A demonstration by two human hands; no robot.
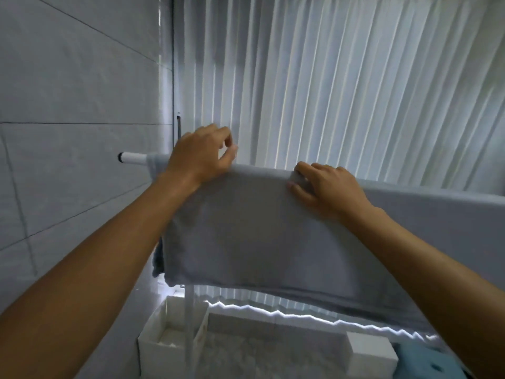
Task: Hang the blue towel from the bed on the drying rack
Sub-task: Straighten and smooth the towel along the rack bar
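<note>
The blue towel (246, 236) hangs folded over the white top bar of the drying rack (131, 157), draping down on my side. My left hand (202, 154) rests at the towel's upper left end on the bar, thumb and forefinger pinched together above the fold; whether they hold cloth is unclear. My right hand (325, 187) lies on the top fold further right, fingers pressing and gripping the towel's edge. The bar under the towel is hidden, and the towel runs on to the right edge of the view.
A tiled wall (68, 105) stands close on the left. White pleated curtains (341, 77) hang behind the rack. Below are the rack's white upright (189, 324), an open white box (164, 340), a smaller white box (371, 354) and a light blue object (429, 365).
</note>
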